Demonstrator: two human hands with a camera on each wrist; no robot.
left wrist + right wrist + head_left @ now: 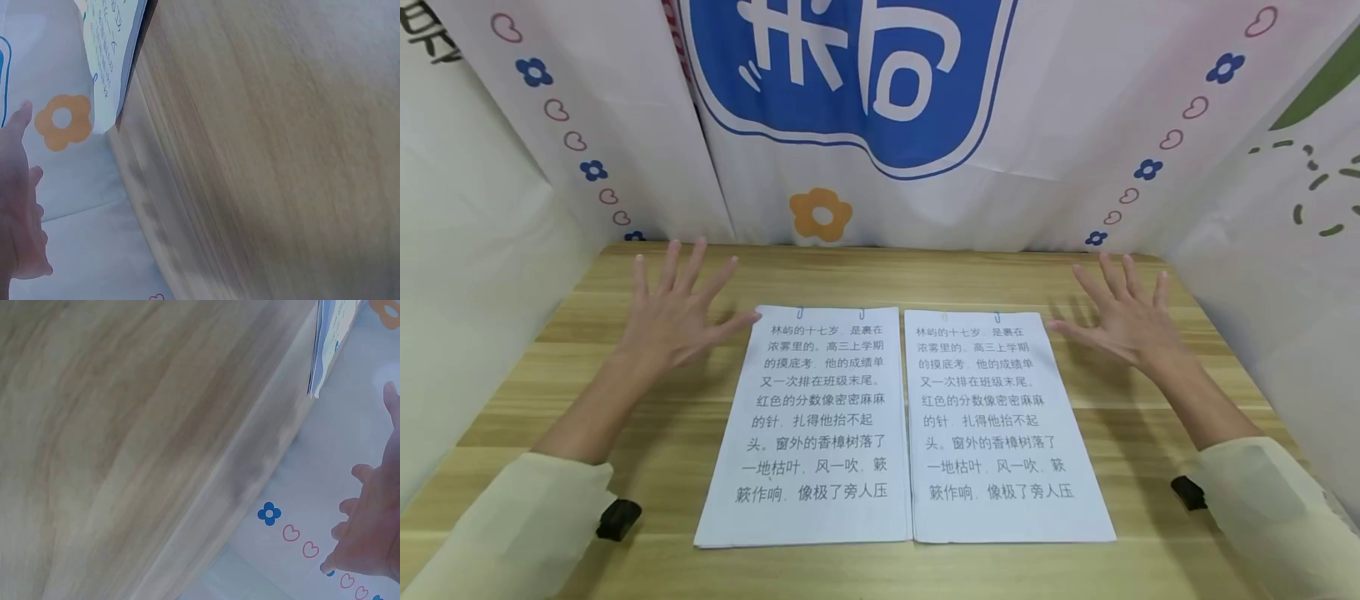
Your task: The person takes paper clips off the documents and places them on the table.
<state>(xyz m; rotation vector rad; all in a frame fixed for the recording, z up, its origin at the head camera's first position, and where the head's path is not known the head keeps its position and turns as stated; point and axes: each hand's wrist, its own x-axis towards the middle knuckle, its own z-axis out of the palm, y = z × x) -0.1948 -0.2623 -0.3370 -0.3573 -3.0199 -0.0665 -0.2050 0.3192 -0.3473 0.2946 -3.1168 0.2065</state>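
Two stacks of printed paper lie side by side on the wooden table. The left stack [820, 433] has two paper clips [800, 313] along its top edge, and the right stack [1000, 433] also carries two, one blue clip [997, 317] and a paler one. To the left of the papers my left hand [673, 321] is spread with its fingers straight, its thumb near the left stack's top corner. My right hand [1123, 317] is spread likewise on the other side, thumb by the right stack's top corner. Neither hand holds anything.
The wooden table [820, 279] runs back to a white printed cloth [1037, 200] with a blue emblem and an orange flower [821, 214]. White cloth walls stand at the left and right sides. A black strap piece [619, 520] shows at the left cuff.
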